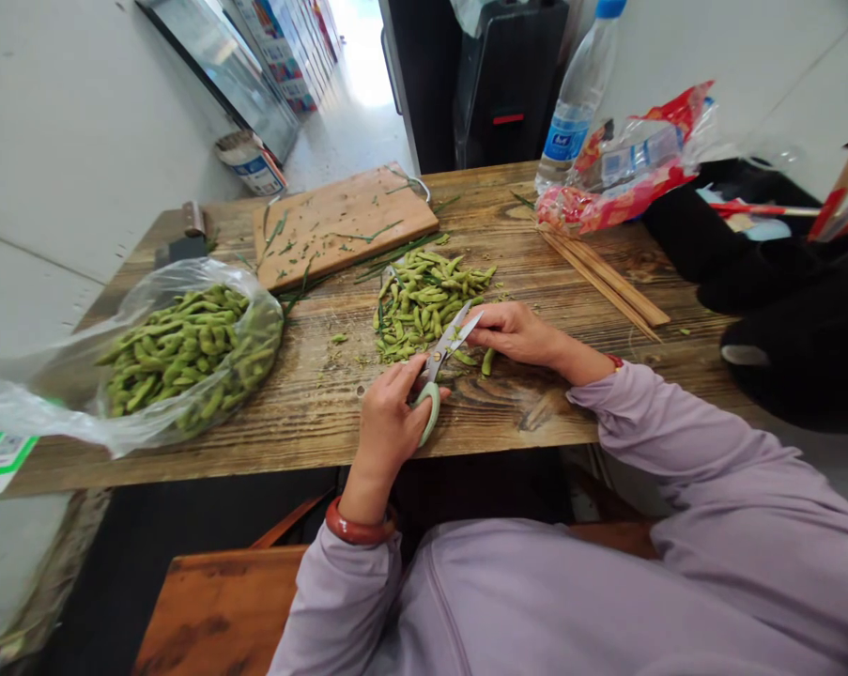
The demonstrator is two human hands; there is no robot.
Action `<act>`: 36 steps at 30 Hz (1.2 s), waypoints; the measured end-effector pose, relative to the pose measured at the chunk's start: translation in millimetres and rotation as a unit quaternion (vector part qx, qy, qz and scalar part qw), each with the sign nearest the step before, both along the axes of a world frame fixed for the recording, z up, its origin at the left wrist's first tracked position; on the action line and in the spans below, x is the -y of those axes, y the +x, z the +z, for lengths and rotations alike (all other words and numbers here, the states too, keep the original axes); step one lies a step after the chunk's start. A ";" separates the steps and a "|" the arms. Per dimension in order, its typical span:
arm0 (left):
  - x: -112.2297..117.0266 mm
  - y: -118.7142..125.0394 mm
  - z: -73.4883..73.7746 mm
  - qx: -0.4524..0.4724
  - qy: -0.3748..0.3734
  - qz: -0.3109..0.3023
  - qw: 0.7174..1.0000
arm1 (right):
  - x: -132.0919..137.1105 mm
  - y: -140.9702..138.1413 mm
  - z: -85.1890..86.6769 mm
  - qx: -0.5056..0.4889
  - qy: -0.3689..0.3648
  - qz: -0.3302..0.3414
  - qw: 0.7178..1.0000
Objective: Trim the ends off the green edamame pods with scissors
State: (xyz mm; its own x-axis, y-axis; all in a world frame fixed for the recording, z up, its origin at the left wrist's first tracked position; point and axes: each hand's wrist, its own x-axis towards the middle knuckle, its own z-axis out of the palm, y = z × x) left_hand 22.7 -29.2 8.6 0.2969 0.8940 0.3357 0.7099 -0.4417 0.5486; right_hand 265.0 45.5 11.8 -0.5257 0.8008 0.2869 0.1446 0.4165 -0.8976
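Observation:
My left hand (387,424) is closed around the green handles of a pair of scissors (443,355), whose blades are parted and point up to the right. My right hand (516,332) is pinched shut at the blade tips, holding a green bean pod (487,361) that hangs below its fingers. Just beyond both hands lies a loose pile of green bean pods (424,293) on the wooden table (311,413). Small cut-off bits are scattered around the pile.
A clear plastic bag of pods (184,359) lies at the left. Behind it rest a wooden cutting board (343,221) and a dark cleaver (182,242). Chopsticks (607,280), a water bottle (578,94), a red plastic bag (624,160) and black fabric (782,282) fill the right. A wooden bench (219,601) stands below.

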 end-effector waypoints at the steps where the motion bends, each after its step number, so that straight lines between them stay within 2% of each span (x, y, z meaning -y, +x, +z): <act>1: 0.1 -0.2 -0.3 -0.006 0.001 0.002 1.000 | -0.1 0.1 0.1 0.003 -0.002 -0.003 1.000; 12: -1.0 -1.9 -7.2 -0.014 0.013 0.018 1.000 | -1.9 -1.3 -2.0 0.044 0.041 0.002 0.998; 14: -1.3 -2.2 -6.4 0.012 0.006 0.030 0.999 | -3.0 -0.4 -3.1 0.028 0.045 -0.022 0.998; 17: -2.2 -2.6 -4.7 0.054 0.000 0.051 0.997 | -4.7 4.5 -1.6 0.008 0.042 -0.112 0.993; 20: -3.1 -2.8 -4.5 0.073 -0.009 0.056 0.996 | -4.1 8.7 3.8 0.006 0.004 -0.170 0.985; 27: -2.7 -4.4 -7.8 0.092 -0.003 0.075 0.993 | 1.8 4.1 10.5 -0.107 -0.103 -0.211 0.966; 31: -2.2 -4.5 -6.5 0.095 -0.002 0.068 0.993 | 2.5 4.3 9.6 -0.146 -0.202 -0.164 0.954; 36: -1.0 -4.2 -4.8 0.082 -0.011 0.075 0.994 | 4.0 3.1 11.8 -0.204 -0.215 -0.132 0.946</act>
State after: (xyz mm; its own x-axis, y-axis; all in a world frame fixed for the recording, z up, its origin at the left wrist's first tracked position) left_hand 18.5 -28.2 3.8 0.1017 0.9320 0.3480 0.6668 -0.3235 0.6714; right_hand 268.1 41.4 23.5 -0.2076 0.9773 0.0419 -0.2026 -0.0011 -0.9793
